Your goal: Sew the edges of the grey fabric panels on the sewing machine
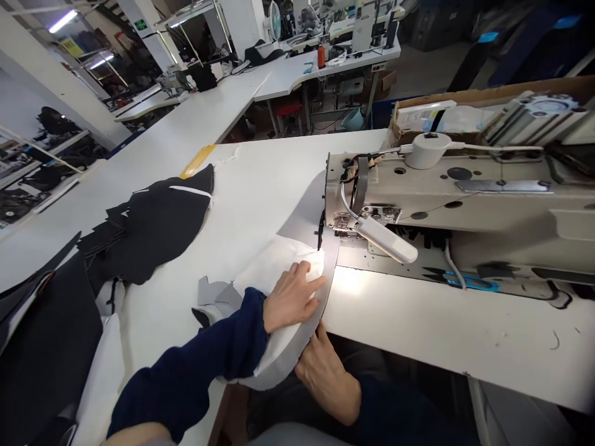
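Observation:
A grey and white fabric panel with a curved edge lies across the table and runs under the head of a sewing machine. My left hand rests on top of the white part, fingers bent and apart, pressing the cloth. Lower down, my right hand has the panel's curved grey edge between thumb and fingers, at the table's front edge. Near the needle area, a black strip lies along the cloth. The machine's lamp lights this spot. Some right fingertips are hidden under the fabric.
Dark cut fabric pieces are piled at left, beside larger dark panels. Blue-handled scissors lie beneath the machine arm. Behind the machine stands a cardboard box. A yellow strip lies on the table's far side.

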Action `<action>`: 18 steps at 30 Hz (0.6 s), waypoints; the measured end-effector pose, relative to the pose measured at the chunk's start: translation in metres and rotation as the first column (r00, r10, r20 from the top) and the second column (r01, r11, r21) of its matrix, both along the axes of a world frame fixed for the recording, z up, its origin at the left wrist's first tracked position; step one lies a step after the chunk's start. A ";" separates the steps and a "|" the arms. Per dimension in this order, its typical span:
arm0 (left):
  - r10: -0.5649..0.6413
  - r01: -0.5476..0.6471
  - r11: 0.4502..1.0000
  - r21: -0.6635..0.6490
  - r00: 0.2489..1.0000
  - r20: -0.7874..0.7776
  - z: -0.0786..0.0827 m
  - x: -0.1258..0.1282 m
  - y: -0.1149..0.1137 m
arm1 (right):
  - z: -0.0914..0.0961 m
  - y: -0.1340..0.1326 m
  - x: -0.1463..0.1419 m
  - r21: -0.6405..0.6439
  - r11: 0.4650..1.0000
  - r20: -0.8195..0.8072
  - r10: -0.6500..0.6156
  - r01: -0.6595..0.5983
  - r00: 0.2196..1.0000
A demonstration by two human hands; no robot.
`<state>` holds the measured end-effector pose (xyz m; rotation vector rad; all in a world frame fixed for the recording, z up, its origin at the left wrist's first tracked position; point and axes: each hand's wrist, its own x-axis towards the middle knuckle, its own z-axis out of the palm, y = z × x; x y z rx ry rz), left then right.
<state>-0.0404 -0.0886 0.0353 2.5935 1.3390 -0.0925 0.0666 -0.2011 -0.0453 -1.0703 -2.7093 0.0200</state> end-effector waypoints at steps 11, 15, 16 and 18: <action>0.068 -0.081 0.994 -0.067 0.983 -0.173 -0.030 0.030 0.000 | -0.002 0.008 0.008 -0.003 1.000 0.078 0.031 -0.031 0.997; 0.069 -0.078 0.996 -0.044 0.980 -0.184 -0.032 0.039 0.015 | -0.012 0.013 0.014 0.085 0.996 0.039 -0.009 0.006 0.999; 0.070 -0.078 0.996 -0.034 0.981 -0.180 -0.033 0.040 0.019 | -0.014 0.016 0.015 0.104 0.994 0.034 -0.020 0.016 0.999; 0.073 -0.077 0.997 -0.017 0.983 -0.171 -0.036 0.043 0.027 | -0.016 0.021 0.017 0.127 0.992 0.038 -0.029 0.024 0.999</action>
